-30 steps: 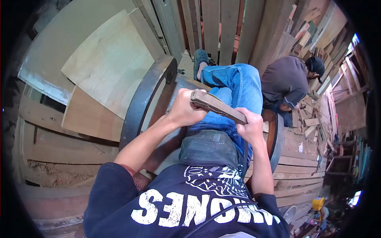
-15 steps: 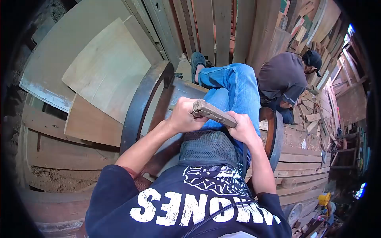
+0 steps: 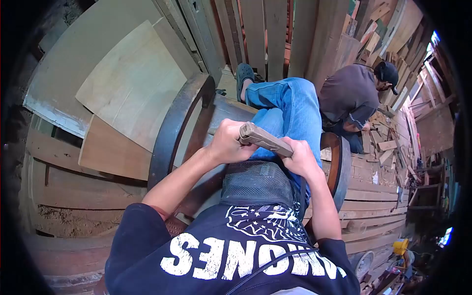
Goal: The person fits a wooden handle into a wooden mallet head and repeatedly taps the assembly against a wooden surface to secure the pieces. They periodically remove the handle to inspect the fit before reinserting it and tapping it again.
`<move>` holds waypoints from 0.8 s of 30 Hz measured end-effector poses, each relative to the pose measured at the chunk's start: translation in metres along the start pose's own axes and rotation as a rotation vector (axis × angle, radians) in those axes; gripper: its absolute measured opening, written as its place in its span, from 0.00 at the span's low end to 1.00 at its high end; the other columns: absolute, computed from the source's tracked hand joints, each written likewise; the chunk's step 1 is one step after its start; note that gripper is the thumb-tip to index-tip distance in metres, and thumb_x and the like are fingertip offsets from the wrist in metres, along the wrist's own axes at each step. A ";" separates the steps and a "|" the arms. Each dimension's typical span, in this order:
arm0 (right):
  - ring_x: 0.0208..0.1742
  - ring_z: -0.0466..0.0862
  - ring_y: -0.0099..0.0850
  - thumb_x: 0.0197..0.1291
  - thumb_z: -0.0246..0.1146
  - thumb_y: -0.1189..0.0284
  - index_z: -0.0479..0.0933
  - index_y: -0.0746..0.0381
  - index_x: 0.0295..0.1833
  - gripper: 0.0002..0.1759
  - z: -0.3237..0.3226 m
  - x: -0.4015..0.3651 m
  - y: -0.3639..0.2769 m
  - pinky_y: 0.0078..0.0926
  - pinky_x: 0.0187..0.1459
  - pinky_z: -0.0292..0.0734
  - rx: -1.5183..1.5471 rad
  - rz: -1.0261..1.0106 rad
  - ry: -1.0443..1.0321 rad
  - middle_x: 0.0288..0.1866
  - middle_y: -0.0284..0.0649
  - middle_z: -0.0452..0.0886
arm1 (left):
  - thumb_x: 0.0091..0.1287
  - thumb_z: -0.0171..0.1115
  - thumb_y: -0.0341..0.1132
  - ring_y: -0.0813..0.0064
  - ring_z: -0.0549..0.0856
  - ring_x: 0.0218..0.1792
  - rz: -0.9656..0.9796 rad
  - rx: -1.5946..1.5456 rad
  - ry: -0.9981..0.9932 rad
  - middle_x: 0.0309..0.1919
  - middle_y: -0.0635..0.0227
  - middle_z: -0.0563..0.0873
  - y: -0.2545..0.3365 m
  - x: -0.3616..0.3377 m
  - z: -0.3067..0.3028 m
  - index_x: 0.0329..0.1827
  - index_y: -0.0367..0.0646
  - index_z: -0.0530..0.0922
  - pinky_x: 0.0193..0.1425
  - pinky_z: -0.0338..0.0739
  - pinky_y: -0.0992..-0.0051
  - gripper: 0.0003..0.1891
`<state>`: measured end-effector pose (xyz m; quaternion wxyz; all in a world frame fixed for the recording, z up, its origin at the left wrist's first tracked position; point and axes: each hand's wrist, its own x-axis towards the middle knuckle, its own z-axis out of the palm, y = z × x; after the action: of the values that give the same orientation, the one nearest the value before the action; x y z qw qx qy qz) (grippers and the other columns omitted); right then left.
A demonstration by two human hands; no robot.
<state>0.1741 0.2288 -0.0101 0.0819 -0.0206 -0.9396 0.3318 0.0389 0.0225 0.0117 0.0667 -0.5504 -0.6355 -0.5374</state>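
Wood block (image 3: 264, 138) gripped at both ends over the lap, workshop floor.

White print on the black shirt (image 3: 236, 255) shows upside down, only "ONES" clearly readable; smaller emblem text above it is too fine to read. Left hand (image 3: 227, 143) is closed around the block's upper-left end and right hand (image 3: 301, 160) is closed over its lower-right end. The block's long axis runs from upper left down to lower right, across the jeans thigh (image 3: 290, 105), between the arcs of a dark curved wooden frame (image 3: 172, 130). Against a second ago the block sits closer to the body and less of it shows past the right hand; the last half second brings almost no shift. Co-worker in a brown shirt (image 3: 349, 93) crouches at right, well apart, among stacked planks (image 3: 275, 34).
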 end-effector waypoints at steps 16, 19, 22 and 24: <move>0.39 0.87 0.51 0.50 0.66 0.80 0.82 0.63 0.48 0.16 -0.001 0.002 -0.003 0.38 0.41 0.81 -0.001 0.004 -0.021 0.34 0.54 0.85 | 0.45 0.67 0.22 0.60 0.84 0.21 0.002 0.003 -0.008 0.22 0.61 0.83 0.002 0.001 -0.003 0.31 0.40 0.84 0.26 0.77 0.69 0.09; 0.39 0.87 0.51 0.49 0.66 0.81 0.81 0.63 0.48 0.17 -0.001 0.000 0.001 0.39 0.42 0.81 -0.014 0.042 -0.018 0.34 0.54 0.85 | 0.47 0.70 0.24 0.59 0.86 0.23 -0.020 0.033 -0.025 0.23 0.60 0.84 0.005 0.002 -0.004 0.31 0.41 0.84 0.27 0.78 0.68 0.08; 0.42 0.85 0.52 0.50 0.63 0.77 0.81 0.61 0.49 0.18 0.001 -0.001 0.004 0.45 0.45 0.80 -0.017 0.045 -0.040 0.36 0.54 0.85 | 0.46 0.70 0.24 0.58 0.85 0.23 -0.034 0.053 -0.035 0.22 0.60 0.84 -0.002 -0.002 -0.002 0.30 0.41 0.84 0.28 0.78 0.68 0.08; 0.42 0.85 0.53 0.50 0.63 0.77 0.81 0.60 0.49 0.17 -0.001 -0.001 0.001 0.45 0.46 0.80 0.000 0.059 -0.044 0.36 0.54 0.85 | 0.45 0.69 0.23 0.59 0.84 0.22 -0.062 0.015 -0.024 0.22 0.60 0.83 0.003 0.000 -0.001 0.30 0.39 0.84 0.27 0.77 0.68 0.08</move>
<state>0.1755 0.2299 -0.0106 0.0515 -0.0408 -0.9401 0.3345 0.0404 0.0208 0.0136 0.0466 -0.5366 -0.6569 -0.5276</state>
